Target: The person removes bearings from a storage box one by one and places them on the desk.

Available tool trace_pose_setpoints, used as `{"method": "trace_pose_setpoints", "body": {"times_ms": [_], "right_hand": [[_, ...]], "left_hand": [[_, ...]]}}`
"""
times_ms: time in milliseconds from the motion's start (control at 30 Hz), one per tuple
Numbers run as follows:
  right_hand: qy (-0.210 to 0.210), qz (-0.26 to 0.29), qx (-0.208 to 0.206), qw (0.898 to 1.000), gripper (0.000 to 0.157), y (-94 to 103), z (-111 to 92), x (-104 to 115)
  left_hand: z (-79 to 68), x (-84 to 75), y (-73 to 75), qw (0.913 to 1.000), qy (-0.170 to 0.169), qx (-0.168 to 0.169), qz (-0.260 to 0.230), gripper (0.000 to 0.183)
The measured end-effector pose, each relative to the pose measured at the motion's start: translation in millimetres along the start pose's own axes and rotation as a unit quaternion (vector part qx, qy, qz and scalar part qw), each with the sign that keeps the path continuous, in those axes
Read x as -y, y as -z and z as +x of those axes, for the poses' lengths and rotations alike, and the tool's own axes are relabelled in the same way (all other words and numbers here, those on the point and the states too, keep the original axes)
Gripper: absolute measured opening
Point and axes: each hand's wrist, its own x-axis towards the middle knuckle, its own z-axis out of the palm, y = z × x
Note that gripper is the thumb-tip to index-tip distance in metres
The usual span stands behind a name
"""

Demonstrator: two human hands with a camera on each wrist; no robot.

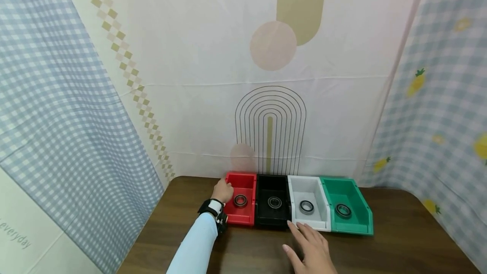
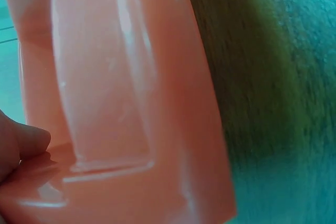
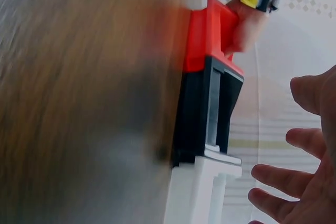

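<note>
1. Red bin stands on the table, leftmost of four in a row, with one metal ring lying flat inside.
2. Left hand grips the red bin's left wall toward the back, a digit bent over the edge.
3. Right hand is wide, its fingers spread and holding nothing, near the front of the white bin; I cannot tell whether a fingertip touches it.
4. Black bin sits between the red and white bins, and the green bin is at the far right; black, white and green each hold a ring too.
5. Light blue sleeve covers the left arm, with a black strap at the wrist.
</note>
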Motion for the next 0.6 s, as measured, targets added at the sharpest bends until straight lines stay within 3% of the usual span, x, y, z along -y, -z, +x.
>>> {"method": "trace_pose_setpoints", "body": {"times_ms": [300, 600], "right_hand": [[0.033, 0.010, 0.023, 0.999, 0.060, -14.2, 12.0, 11.5], [0.076, 0.019, 0.044, 0.996, 0.058, -25.5, 38.0, 22.8]], "left_hand": [[-2.6, -3.9, 0.9, 1.0000, -0.002, -0.003, -0.001, 0.031], [0.2, -1.5, -0.8, 0.9999, 0.006, -0.008, 0.004, 0.028]]}}
